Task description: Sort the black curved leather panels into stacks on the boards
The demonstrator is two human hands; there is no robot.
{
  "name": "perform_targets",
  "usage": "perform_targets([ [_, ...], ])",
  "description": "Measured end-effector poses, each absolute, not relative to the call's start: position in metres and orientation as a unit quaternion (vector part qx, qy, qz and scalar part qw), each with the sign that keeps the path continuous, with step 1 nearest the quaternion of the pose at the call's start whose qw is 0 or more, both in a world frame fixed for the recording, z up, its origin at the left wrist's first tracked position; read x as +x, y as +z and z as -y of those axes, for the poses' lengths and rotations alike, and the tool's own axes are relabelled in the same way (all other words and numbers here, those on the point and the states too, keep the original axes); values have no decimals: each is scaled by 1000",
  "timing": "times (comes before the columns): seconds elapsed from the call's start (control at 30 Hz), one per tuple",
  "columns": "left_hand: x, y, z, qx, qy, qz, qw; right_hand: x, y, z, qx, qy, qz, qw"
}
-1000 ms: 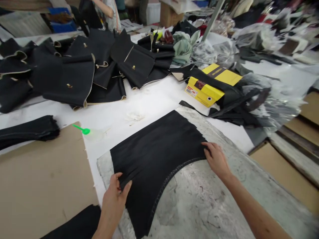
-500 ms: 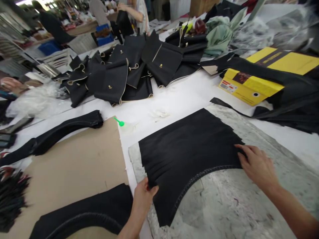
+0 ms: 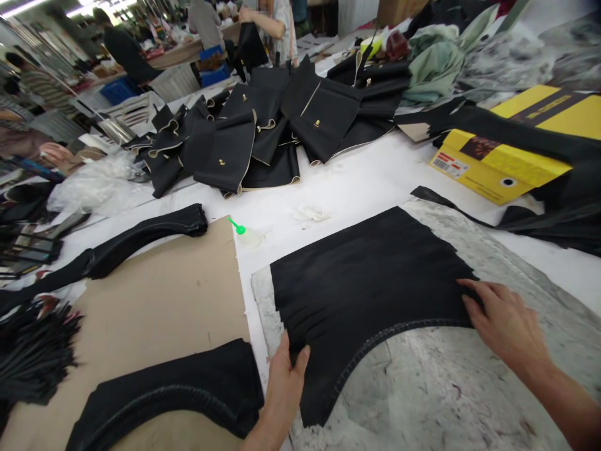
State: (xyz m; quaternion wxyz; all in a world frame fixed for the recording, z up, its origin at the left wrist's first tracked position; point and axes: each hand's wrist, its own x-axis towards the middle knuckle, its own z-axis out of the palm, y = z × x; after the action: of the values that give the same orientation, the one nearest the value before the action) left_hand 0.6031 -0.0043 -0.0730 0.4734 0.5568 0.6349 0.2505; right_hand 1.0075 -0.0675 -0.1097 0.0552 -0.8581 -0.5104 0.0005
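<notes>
A black cut piece of leather-like material [image 3: 370, 282] with a curved stitched edge lies flat on a grey stained slab [image 3: 422, 388]. My left hand [image 3: 287, 385] pinches its near left corner, thumb on top and fingers tucked beneath. At the piece's right corner my right hand [image 3: 504, 322] rests with fingers stretched out and pressing down on the edge.
A brown cardboard sheet [image 3: 159, 313] lies to the left with a curved black piece [image 3: 173, 388] on it. A green-capped bottle [image 3: 244, 233], a heap of black bag flaps [image 3: 253, 131], a yellow box [image 3: 511, 150] and black strips surround the slab. Another person [image 3: 277, 25] stands at the far end.
The view has swung left, showing more of the cardboard and the curved black piece. My left hand has shifted its grip along the piece's near left corner; my right hand stays on the right corner.
</notes>
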Motion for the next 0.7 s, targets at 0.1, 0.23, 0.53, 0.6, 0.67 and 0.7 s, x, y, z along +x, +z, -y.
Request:
perform_targets([
  [0.1,603,-72,3,531,257,-623,514,1009,-111,68,-857,-4,513,54],
  [0.23,608,-57,1,423,288,-594,621,1011,-111,67,-856,-4,514,47],
  [0.53,612,-23,1,147,291,-533,780,1018,-113,66,-855,6,519,14],
  [0.6,609,-40,3,142,286,-542,778,1019,-114,66,-854,6,520,15],
  [0.67,606,-62,4,145,287,-547,773,1019,-115,66,-853,3,521,20],
  [0.7,605,-72,4,155,290,-551,767,1019,-115,66,-853,2,521,23],
])
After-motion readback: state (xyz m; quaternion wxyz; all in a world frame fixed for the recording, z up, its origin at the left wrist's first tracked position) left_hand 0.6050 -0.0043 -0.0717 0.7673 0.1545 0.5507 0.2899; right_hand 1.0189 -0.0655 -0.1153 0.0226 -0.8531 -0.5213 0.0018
